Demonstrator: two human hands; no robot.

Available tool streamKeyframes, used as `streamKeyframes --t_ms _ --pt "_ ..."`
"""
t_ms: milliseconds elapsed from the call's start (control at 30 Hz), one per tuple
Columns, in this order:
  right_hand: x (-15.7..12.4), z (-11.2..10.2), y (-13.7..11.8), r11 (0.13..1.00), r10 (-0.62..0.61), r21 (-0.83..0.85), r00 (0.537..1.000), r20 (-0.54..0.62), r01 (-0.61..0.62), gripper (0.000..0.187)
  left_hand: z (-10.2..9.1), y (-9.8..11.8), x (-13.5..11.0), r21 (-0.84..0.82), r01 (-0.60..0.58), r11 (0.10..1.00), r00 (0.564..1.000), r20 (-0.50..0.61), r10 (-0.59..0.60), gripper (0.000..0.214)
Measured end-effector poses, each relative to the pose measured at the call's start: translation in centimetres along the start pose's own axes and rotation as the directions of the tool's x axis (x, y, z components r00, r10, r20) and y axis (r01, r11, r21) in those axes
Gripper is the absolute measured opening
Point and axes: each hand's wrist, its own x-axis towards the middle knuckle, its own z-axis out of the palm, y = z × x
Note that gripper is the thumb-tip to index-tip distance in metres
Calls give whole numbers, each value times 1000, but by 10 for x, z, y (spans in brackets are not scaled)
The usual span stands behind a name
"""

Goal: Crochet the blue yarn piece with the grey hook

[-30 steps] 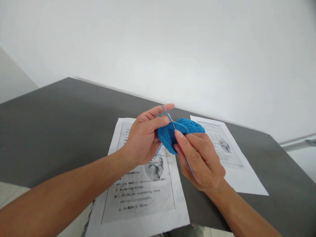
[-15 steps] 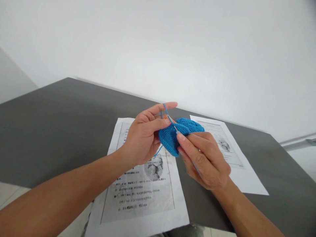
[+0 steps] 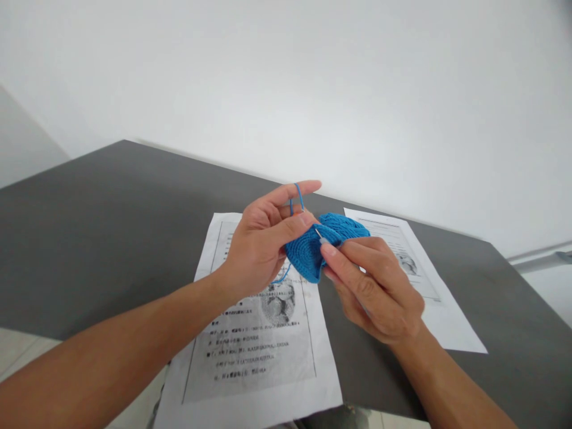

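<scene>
A blue crochet piece (image 3: 304,253) is pinched at its upper left edge by my left hand (image 3: 263,238). Blue yarn (image 3: 300,196) loops over that hand's raised, outstretched index finger and runs down toward the work. My right hand (image 3: 379,289) grips a crochet hook (image 3: 322,239) by its pale handle, most of which is hidden in the fingers. The thin metal shaft reaches the top edge of the piece; whether its tip passes through a stitch I cannot tell. Just behind the piece lies a bundle of blue yarn (image 3: 346,224).
Under my hands lies a printed sheet (image 3: 263,393) with text and a dark picture. Another printed sheet (image 3: 451,325) is to the right. Both rest on a grey table (image 3: 111,238), whose far edge runs along a white wall (image 3: 286,89).
The hook's shaft has shifted from the taut yarn near the left fingertips to the crochet piece's top edge. My left index finger is slightly higher, and the piece has tilted a little.
</scene>
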Motion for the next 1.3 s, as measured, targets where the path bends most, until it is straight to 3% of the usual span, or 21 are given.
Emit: streamKeyframes --t_ms 233,533,667,867,1167,1300 --pt "4 -5 2 1000 -20 6 998 -61 20 48 -7 -1 5 94 -20 995 995 99 11 71" --pt "1 -5 5 999 -35 10 999 -21 35 50 -12 8 9 278 -37 960 988 157 -8 95" --pt "-2 -8 9 999 -52 12 998 21 51 56 -10 12 10 425 -72 902 985 175 -4 96" --pt "-3 -12 12 997 -79 -9 995 56 79 58 -9 17 11 505 -66 861 983 181 -31 98" --pt "-1 -27 11 990 -115 -54 973 199 128 46 -15 19 15 634 -128 763 987 155 38 90" --pt "7 -32 6 982 -121 -99 937 328 162 38 -19 16 15 755 -210 621 976 203 83 84"
